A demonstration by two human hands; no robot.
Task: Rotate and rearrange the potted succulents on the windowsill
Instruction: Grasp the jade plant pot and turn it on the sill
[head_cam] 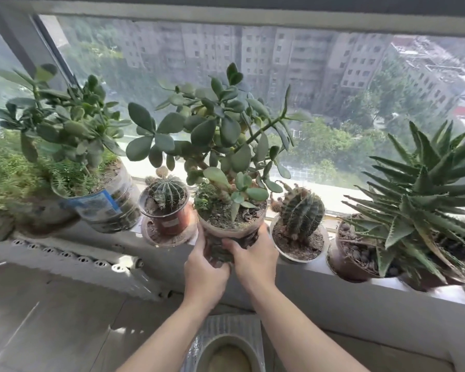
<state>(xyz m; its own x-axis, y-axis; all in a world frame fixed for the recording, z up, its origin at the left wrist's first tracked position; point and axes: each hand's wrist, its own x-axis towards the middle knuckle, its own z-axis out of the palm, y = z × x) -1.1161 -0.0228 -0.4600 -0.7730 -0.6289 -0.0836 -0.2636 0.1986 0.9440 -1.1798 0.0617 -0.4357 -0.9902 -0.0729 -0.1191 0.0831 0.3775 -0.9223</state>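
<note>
Nearest, the left hand (203, 272) and right hand (254, 260) wrap a clenched grip around a clear plastic pot (230, 234) of gritty soil, held at the windowsill (333, 288) edge. Its jade plant (212, 130) spreads smooth, fleshy oval leaves. Ribbed, spiny round cacti flank it: left cactus (165, 193), right cactus (301, 210).
</note>
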